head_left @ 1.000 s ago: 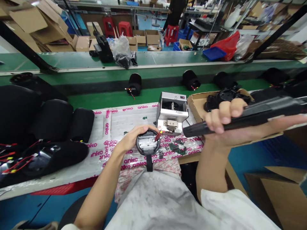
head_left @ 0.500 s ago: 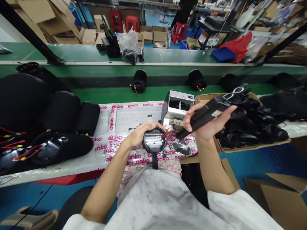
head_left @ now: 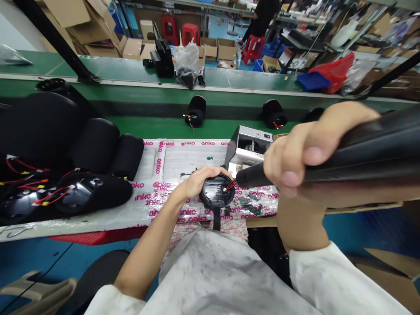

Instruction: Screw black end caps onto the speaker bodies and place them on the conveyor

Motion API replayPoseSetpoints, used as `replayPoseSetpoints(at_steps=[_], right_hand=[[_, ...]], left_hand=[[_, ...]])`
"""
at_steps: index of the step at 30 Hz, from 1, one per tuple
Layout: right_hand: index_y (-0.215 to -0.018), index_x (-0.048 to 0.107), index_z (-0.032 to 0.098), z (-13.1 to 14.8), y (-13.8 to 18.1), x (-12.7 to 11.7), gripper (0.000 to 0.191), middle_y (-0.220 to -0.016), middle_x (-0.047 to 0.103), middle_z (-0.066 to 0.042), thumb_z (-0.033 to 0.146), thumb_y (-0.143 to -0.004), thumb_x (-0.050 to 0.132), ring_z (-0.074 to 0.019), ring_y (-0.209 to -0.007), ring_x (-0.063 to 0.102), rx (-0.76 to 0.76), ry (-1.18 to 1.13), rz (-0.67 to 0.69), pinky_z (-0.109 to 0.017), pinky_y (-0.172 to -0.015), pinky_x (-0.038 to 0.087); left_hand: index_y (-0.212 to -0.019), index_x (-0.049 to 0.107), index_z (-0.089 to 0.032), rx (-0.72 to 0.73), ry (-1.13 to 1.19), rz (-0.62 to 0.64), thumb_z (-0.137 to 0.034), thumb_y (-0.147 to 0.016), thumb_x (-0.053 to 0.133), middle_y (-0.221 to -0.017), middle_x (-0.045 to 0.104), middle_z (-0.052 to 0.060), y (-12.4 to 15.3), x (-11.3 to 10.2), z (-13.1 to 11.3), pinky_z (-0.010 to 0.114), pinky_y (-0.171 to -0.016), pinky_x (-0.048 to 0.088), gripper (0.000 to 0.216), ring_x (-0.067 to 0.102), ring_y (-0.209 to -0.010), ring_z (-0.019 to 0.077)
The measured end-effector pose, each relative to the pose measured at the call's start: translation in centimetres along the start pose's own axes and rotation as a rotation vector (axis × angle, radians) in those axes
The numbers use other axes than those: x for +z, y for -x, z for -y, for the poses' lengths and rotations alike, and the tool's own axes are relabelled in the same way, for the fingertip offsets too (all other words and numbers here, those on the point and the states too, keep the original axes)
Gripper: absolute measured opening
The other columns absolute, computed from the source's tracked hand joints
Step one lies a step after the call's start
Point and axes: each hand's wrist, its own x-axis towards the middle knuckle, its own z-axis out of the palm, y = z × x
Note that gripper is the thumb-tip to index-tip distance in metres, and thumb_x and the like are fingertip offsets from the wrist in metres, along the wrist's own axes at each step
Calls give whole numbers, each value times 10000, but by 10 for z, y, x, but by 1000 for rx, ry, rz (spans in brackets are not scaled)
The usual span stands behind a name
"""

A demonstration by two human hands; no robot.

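Note:
My left hand [head_left: 199,180] curls round the rim of a round black speaker housing [head_left: 216,196] at the middle of the bench, its open end facing up. Red wires [head_left: 230,184] stick out at the housing's right side. My right hand [head_left: 302,151] is wrapped round a long black electric screwdriver [head_left: 367,151], held almost level and large in view. The screwdriver's narrow front end is close to the wires and the housing's right rim; I cannot tell whether it touches. Just behind stands a small silver machine [head_left: 251,153] with a red switch.
Black cloth-covered speaker bodies [head_left: 95,144] with red wires crowd the left side. Two more black cylinders [head_left: 196,109] stand on the green belt [head_left: 157,127]. Printed plastic wrap [head_left: 177,159] covers the bench. My right hand and the screwdriver largely hide the carton at right.
My right hand has turned the screwdriver nearly level and raised it towards the camera, with its front end by the housing. My left hand still grips the housing. The view has shifted slightly.

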Motion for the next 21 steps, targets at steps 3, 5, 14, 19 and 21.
replayPoseSetpoints(at_steps=[3, 5, 14, 19, 21], right_hand=[[-859, 820, 205, -18, -8, 13, 575, -664, 779, 7, 778, -865, 766, -135, -356, 615, 20, -27, -46, -247, -338, 487], [-749, 771, 193, -22, -7, 14, 739, -601, 750, 2, 914, -837, 635, -124, -326, 590, 66, -42, -78, -231, -342, 474], [-767, 704, 187, -28, 7, 19, 809, -844, 802, -70, 970, -825, 510, -294, -882, 837, 243, -40, -273, -390, -630, 668], [-841, 739, 178, -30, 6, 16, 820, -832, 786, -84, 963, -858, 501, -295, -868, 827, 210, -41, -173, -411, -657, 677], [-847, 754, 173, -28, 5, 12, 839, -750, 756, -66, 964, -877, 478, -246, -729, 793, 192, -44, -124, -376, -613, 658]], left_hand=[[-1086, 831, -135, 8, -19, -1, -469, -1052, 506, -1151, 846, 108, 0, -1, 0, 362, -1029, 533, 467, 757, -1068, 286], [-1094, 831, -133, 9, -26, 2, -469, -1054, 498, -1141, 849, 106, 0, -1, 0, 365, -1026, 535, 475, 759, -1053, 285], [-1125, 834, -145, -3, -35, 1, -493, -1081, 491, -1094, 859, 91, 1, -2, 2, 353, -964, 549, 491, 761, -992, 273], [-1127, 837, -153, -1, -56, 2, -500, -1081, 481, -1104, 860, 88, 1, -2, 3, 357, -983, 545, 499, 766, -1021, 283], [-1116, 838, -161, 9, -90, -15, -496, -1076, 478, -1117, 859, 87, 1, -2, 3, 364, -993, 541, 493, 762, -1039, 291]])
